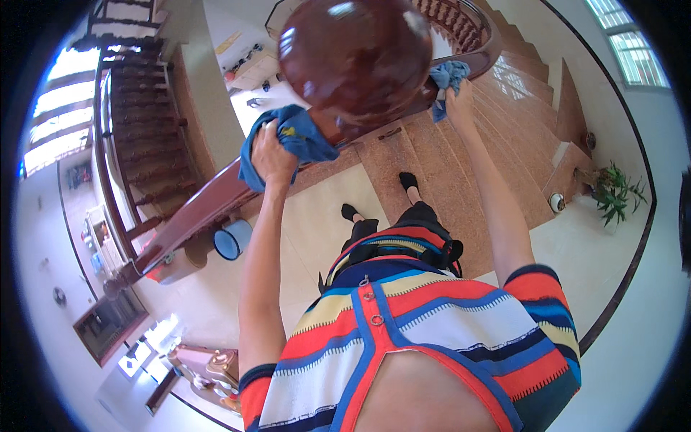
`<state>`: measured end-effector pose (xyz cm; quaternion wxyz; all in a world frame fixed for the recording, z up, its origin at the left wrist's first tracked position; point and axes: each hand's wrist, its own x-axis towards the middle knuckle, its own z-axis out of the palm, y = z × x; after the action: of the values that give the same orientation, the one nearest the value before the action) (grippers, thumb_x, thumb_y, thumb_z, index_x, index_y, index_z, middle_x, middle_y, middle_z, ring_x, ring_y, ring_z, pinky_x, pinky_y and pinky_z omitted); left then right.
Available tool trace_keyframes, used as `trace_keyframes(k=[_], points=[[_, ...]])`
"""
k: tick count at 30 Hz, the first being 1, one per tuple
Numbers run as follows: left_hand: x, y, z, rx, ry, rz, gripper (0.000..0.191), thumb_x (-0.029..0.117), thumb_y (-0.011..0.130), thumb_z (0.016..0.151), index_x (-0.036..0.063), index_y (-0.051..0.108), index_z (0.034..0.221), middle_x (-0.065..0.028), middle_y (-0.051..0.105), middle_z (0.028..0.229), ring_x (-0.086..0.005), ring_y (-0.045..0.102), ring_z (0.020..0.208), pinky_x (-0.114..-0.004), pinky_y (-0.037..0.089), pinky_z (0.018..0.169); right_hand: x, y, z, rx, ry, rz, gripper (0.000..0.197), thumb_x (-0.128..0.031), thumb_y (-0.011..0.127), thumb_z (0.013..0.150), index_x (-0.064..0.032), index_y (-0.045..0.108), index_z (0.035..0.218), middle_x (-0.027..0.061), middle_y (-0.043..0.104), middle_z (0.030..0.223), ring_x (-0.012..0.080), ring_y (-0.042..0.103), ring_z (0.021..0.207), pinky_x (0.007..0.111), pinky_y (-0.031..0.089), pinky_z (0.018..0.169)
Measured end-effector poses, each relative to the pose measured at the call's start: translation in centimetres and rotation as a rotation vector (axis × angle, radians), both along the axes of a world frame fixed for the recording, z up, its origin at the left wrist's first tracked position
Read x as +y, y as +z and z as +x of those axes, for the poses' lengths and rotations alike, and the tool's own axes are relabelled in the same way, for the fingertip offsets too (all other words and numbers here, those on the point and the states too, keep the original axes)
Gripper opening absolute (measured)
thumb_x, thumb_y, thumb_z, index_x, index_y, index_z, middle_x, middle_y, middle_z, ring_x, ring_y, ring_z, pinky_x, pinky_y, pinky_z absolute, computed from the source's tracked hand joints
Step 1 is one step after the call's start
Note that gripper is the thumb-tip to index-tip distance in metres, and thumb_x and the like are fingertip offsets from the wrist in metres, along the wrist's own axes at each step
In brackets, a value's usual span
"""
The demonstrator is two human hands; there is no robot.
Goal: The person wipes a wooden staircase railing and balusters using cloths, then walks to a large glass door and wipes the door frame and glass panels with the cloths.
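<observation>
Straight ahead stands a glossy dark-red wooden newel ball (353, 56) where two stretches of banister meet. My left hand (272, 154) grips a blue cloth (307, 135) with a yellow mark, pressed over the handrail (200, 208) just left of the ball. On the other side, my right hand (460, 108) holds a second, lighter blue cloth (451, 75) against the curved handrail (483, 62). That cloth is bunched, with part of it hanging below the rail. The undersides of both cloths are hidden.
Reddish stone stairs (486, 129) curve away on the right. A blue bucket (233, 239) stands on the tiled floor (318, 221) by the railing, near a larger bin (186, 262). At the right wall are a potted plant (615, 191) and a small white pot (556, 202).
</observation>
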<state>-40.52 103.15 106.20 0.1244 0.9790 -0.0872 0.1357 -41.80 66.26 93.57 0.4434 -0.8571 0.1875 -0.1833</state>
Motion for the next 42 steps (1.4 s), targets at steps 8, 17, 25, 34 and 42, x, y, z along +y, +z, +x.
trace_keyframes(k=[8, 17, 25, 34, 42], points=[[0.1, -0.3, 0.3, 0.001, 0.057, -0.209, 0.029, 0.025, 0.057, 0.078, 0.0079, 0.061, 0.102, -0.0147, 0.062, 0.098, -0.0337, 0.056, 0.096, -0.040, 0.044, 0.084, 8.4, 3.5, -12.0, 0.152, 0.245, 0.079, 0.031, -0.019, 0.051, 0.087, 0.0032, 0.051, 0.109, 0.0263, 0.052, 0.109, 0.0397, 0.049, 0.105, 0.043, 0.038, 0.088], [6.0, -0.2, -0.6, -0.033, -0.224, -0.197, 0.037, 0.003, 0.050, 0.073, 0.0064, 0.059, 0.108, -0.0169, 0.060, 0.104, -0.0330, 0.054, 0.103, -0.039, 0.042, 0.090, 20.0, 17.1, -9.8, 0.136, 0.585, 0.264, 0.027, -0.014, 0.058, 0.084, -0.0011, 0.053, 0.107, 0.0168, 0.053, 0.109, 0.0332, 0.052, 0.101, 0.034, 0.041, 0.086], [25.8, -2.0, -3.3, -0.080, 0.255, -0.069, 0.037, 0.017, 0.051, 0.082, 0.0014, 0.056, 0.115, -0.0224, 0.057, 0.112, -0.0367, 0.053, 0.106, -0.040, 0.041, 0.093, 22.4, 14.7, -2.2, -0.033, 0.726, -0.731, 0.049, -0.018, 0.060, 0.078, -0.0048, 0.048, 0.123, 0.0202, 0.038, 0.129, 0.0360, 0.035, 0.122, 0.047, 0.023, 0.103], [31.1, -4.2, -5.2, -0.176, 0.442, 0.048, 0.046, 0.032, 0.044, 0.087, 0.0041, 0.047, 0.124, -0.0235, 0.051, 0.120, -0.0399, 0.047, 0.112, -0.042, 0.034, 0.098, 34.8, 12.6, -2.1, -0.255, 0.887, -0.721, 0.066, -0.046, 0.068, 0.073, -0.0117, 0.050, 0.126, 0.0196, 0.038, 0.126, 0.0344, 0.038, 0.116, 0.050, 0.026, 0.100], [31.7, -3.5, -5.1, -0.114, 0.430, 0.039, 0.046, 0.030, 0.047, 0.086, 0.0033, 0.048, 0.123, -0.0231, 0.052, 0.119, -0.0399, 0.048, 0.110, -0.042, 0.037, 0.095, 37.5, 12.1, -1.3, -0.447, 0.905, -0.715, 0.055, -0.032, 0.075, 0.065, -0.0157, 0.056, 0.114, 0.0093, 0.050, 0.117, 0.0253, 0.047, 0.111, 0.046, 0.028, 0.099]])
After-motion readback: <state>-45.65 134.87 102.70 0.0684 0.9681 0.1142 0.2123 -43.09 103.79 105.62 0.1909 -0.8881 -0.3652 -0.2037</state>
